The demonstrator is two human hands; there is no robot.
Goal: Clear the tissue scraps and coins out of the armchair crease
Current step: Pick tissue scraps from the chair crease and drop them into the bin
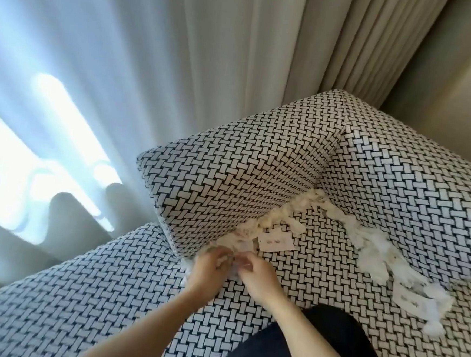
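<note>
Tissue scraps (279, 210) lie packed along the armchair crease (306, 200), running from centre of frame down-left toward the hands; a 2nd line of white scraps (375, 251) follows the crease toward lower right, ending in a loose clump near the right edge. Two flat paper pieces sit w/ them: a small card (275, 242) w/ faint marks, just right of the hands on the seat (320, 269), and another paper slip (409, 300) at lower right among the scraps. Coins: can't make any out, too blurred/small.

Left hand (207, 266) and right hand (257, 278) meet at the near end of the crease, lower centre of frame, fingertips touching the scraps. Left fingers are curled in, look pinched on a bit of white tissue, w/ more tissue showing under the palm. Right fingers are bent, tips together at the same spot; can't tell if they actually grip anything. Both forearms bare, coming up from bottom centre. Dark clothing (314, 348) at bottom, between arms and seat.

Armchair fabric is black-and-white basket-weave; a side panel (229, 172) rises at centre, backrest (412, 178) to the right. Sheer white curtain (81, 81) fills upper left, bright light behind; heavier beige drape (366, 42) at upper right.
</note>
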